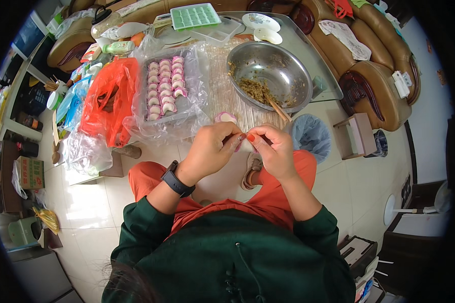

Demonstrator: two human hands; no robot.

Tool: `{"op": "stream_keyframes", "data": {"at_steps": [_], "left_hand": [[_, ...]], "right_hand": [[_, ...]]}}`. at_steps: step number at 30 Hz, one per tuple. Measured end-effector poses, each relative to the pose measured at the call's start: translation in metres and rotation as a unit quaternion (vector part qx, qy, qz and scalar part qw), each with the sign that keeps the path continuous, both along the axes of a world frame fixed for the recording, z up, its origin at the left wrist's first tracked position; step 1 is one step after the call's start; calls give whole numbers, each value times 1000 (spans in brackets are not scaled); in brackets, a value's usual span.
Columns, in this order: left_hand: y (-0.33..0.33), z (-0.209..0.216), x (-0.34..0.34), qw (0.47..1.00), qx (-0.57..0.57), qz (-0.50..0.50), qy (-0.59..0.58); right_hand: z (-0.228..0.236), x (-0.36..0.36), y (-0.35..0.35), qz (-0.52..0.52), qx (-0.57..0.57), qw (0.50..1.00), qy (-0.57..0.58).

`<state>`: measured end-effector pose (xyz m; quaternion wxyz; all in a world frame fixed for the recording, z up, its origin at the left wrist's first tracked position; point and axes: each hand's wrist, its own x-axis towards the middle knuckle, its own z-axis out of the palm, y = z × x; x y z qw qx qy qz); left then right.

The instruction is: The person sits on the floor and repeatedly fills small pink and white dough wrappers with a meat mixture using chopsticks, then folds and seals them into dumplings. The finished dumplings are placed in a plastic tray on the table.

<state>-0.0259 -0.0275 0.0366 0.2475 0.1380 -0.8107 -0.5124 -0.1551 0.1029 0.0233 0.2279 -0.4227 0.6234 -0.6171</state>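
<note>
Between my two hands, just past the table's near edge, is a pink-and-white dumpling, partly hidden by my fingers. My left hand pinches its left side with thumb and forefinger; my right hand pinches the other side, the fingertips nearly meeting. Just beyond them a pink-edged dough wrapper lies on the table mat. To the left, folded dumplings stand in rows in a plastic-lined tray. A large steel bowl at the right holds brown minced filling, with a wooden utensil leaning in it.
A red plastic bag sits left of the tray. Toward the back are a green compartment tray, a clear container and white dishes. A lined bin stands on the floor by my right knee, near a small stool.
</note>
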Motion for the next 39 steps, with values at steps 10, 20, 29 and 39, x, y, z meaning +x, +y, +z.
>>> {"op": "stream_keyframes", "data": {"at_steps": [10,20,29,39], "left_hand": [[7,-9,-2,958,283,34,31],[4,-25,-4,988,122,88,24],[4,-11,-6,947,306,56,84],[3,-38,-10,805,572,-55,148]], "right_hand": [[-3,-3,-5,-30,-8,991,-127],[-13,-3,-5,5,-33,975,-218],[2,-6,-3,7,-33,975,-219],[2,-6,-10,-24,-67,977,-202]]}}
